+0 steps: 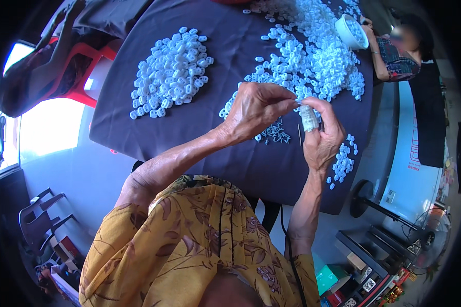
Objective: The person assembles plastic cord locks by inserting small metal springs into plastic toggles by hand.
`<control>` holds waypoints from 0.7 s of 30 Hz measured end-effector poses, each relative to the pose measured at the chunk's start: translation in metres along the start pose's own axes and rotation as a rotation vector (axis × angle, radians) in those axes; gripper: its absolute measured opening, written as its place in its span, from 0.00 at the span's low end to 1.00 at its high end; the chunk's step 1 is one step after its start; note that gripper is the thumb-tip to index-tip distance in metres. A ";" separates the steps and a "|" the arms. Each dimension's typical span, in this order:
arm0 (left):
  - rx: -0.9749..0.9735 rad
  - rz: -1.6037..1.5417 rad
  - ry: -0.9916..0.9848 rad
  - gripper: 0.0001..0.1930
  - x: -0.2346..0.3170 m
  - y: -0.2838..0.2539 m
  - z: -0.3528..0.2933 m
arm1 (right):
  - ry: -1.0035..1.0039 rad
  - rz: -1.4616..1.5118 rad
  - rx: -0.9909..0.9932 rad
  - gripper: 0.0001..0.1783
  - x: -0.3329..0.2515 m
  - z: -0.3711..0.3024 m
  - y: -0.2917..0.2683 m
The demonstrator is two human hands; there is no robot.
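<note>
Over the table, my left hand (256, 110) and my right hand (323, 137) meet at the fingertips. Both are closed in a pinch. A tiny pale plastic piece (298, 102) shows at the right fingertips; what the left fingers pinch is too small to make out. One right finger wears a whitish wrapping (309, 118). Below the hands lies a heap of small dark screws (277, 134), with a thin stick-like tool (299, 136) beside my right hand. Just beyond spreads a large heap of small white plastic pieces (292, 64). A smaller cluster of white pieces (343, 165) lies right of my right wrist.
Another mound of white pieces (170, 71) sits on the left of the dark tablecloth (223, 48). At the far right, a person (402, 53) has a hand by a white tub (349, 33) of pieces. A red chair (89, 64) with someone stands left; a fan (427, 238) stands lower right.
</note>
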State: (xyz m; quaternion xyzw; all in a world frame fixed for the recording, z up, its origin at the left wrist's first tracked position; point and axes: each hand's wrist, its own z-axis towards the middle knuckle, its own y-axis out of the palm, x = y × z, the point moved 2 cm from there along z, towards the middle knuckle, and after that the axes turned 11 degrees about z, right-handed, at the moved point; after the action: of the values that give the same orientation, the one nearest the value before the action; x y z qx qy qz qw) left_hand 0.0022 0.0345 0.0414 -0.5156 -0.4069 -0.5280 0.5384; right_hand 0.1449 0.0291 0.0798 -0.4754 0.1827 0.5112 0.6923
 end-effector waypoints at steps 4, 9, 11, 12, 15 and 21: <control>-0.010 -0.101 -0.107 0.08 -0.004 0.001 0.002 | -0.161 -0.082 0.014 0.12 -0.003 0.001 0.005; -0.036 -0.137 -0.115 0.08 -0.005 0.002 0.006 | -0.244 -0.120 0.002 0.11 0.000 0.000 0.009; -0.011 -0.184 -0.070 0.09 -0.008 0.005 0.006 | -0.249 -0.104 0.002 0.12 0.000 0.001 0.009; -0.009 -0.185 -0.066 0.09 -0.009 0.005 0.007 | -0.253 -0.105 0.002 0.12 -0.001 0.001 0.009; -0.034 -0.184 -0.073 0.08 -0.009 0.005 0.008 | -0.233 -0.115 -0.004 0.13 -0.001 0.000 0.010; -0.139 -0.257 -0.274 0.05 -0.014 -0.001 0.002 | -0.106 -0.010 -0.063 0.14 0.003 -0.006 0.012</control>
State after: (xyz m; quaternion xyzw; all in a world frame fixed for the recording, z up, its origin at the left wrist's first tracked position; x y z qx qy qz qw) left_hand -0.0001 0.0382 0.0281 -0.5624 -0.5014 -0.5442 0.3690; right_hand 0.1369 0.0257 0.0685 -0.4704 0.1271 0.5375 0.6882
